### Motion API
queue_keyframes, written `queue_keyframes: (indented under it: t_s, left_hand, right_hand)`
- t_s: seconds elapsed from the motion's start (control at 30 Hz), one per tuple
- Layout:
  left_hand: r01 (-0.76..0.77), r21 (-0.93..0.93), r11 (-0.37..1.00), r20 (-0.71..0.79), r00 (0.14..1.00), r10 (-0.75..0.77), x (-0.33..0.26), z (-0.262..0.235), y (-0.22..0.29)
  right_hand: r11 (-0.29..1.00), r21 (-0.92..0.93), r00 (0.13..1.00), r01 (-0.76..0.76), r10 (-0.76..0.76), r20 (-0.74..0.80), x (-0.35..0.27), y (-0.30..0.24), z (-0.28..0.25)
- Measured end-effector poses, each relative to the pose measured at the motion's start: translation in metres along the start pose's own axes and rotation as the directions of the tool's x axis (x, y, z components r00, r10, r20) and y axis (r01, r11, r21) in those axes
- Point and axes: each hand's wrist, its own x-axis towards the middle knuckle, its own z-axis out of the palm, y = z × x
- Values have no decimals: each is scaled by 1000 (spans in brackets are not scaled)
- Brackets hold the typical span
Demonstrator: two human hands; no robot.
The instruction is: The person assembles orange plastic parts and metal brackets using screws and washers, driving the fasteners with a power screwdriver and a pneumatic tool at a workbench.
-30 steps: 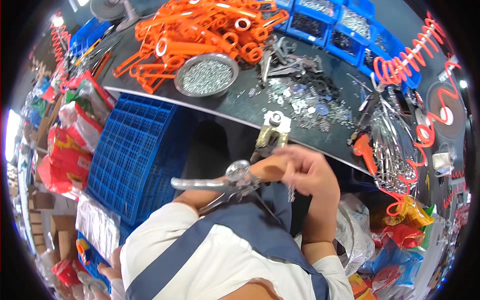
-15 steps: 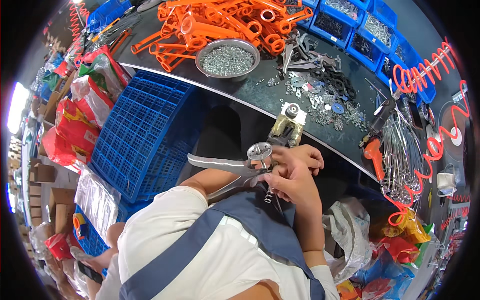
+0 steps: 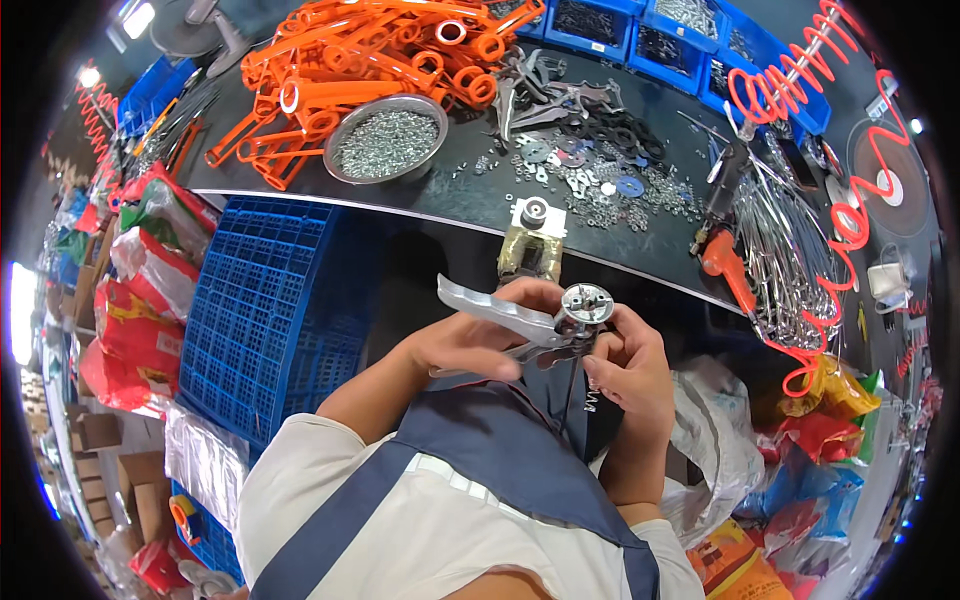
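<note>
A silvery caulking-gun handle (image 3: pixel 505 314) with a lever lies across my lap-side space, in front of the bench edge. My left hand (image 3: pixel 455 345) is wrapped around it from the left, its thumb out over the lower lever. At its right end faces up a round metal disc (image 3: pixel 587 303). My right hand (image 3: pixel 637 370) is closed at that end, fingers bent around the disc's side; whatever its fingertips pinch is hidden. Below the disc hang a thin rod and a small coil spring (image 3: pixel 590 398). Beyond my hands a clamp fixture (image 3: pixel 533 215) juts from the bench edge.
The dark bench (image 3: pixel 470 205) bears orange gun frames (image 3: pixel 370 75), a bowl of small fasteners (image 3: pixel 388 140), loose levers and washers (image 3: pixel 600 165), and blue bins. An orange-handled air driver (image 3: pixel 727 268) and hooked rods (image 3: pixel 795 270) are right; a blue crate (image 3: pixel 250 310) stands left.
The handle has shifted right and the disc has turned to face up more. My left hand has come into view around the handle; my right hand has moved right, to the disc. The whole view has shifted.
</note>
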Motion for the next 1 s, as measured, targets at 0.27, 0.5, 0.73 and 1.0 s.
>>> queue_keyframes:
  t_s: [0.27,0.5,0.73,1.0]
  left_hand:
    - [39,340,940,-216,976,38,27,18,-21]
    - [47,429,902,-165,986,27,35,30,-24]
    - [22,543,839,-118,992,51,32,30,-22]
    - [-74,630,773,-98,980,174,32,33,-18]
  right_hand:
    - [972,-116,925,202,-229,-304,-15,-27,-12]
    - [637,-622,738,455,-661,-138,12,-70,-6]
    - [372,-779,759,505,-620,197,24,-64,-9]
    - [619,-665,842,418,-538,29,21,-58,-9]
